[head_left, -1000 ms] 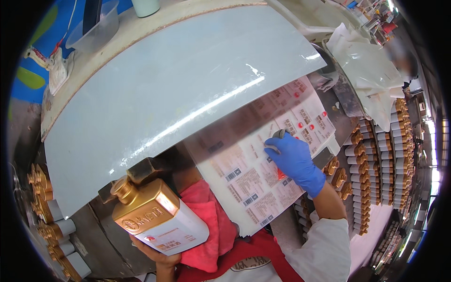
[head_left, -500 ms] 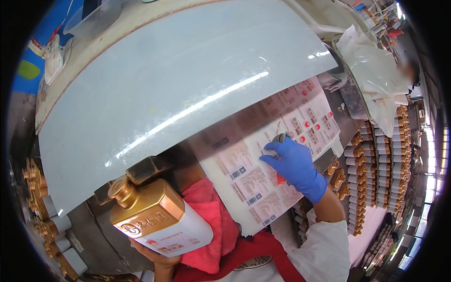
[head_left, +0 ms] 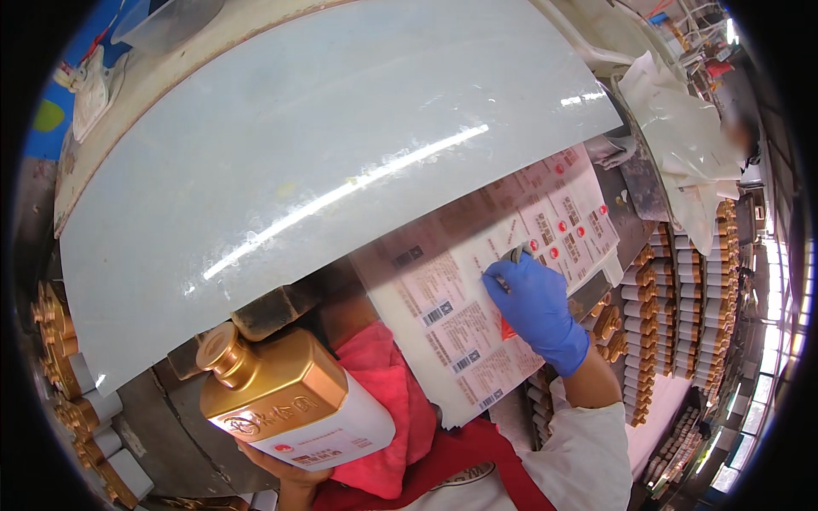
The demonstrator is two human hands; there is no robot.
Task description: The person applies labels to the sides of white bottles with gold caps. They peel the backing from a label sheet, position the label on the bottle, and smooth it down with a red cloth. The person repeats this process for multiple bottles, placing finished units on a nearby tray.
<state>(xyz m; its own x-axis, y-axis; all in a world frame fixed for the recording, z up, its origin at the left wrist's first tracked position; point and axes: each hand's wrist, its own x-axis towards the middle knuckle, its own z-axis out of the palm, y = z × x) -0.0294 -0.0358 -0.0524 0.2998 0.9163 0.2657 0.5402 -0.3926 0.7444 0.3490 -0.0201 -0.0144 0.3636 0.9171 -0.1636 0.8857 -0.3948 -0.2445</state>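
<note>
Bottle (head_left: pixel 298 400) with a gold top and white body lies tilted in the left grip (head_left: pixel 285 468), whose fingers wrap its underside and support its weight. Just right of that grip, a red cloth (head_left: pixel 388 400) presses against the bottle's base. Farther right, the blue-gloved right grip (head_left: pixel 537 302) rests over a stack of label sheets (head_left: pixel 460 315); its fingers curl inward beside a small dark piece (head_left: pixel 516 254), but I cannot tell whether they close fully or pinch anything. Half a second ago its thumb and forefinger stood visibly apart; now they are drawn together. The left grip keeps the bottle. Beyond both grips spans a pale panel (head_left: pixel 324 153); right of the gloved one stand rows of similar bottles (head_left: pixel 648 341).
</note>
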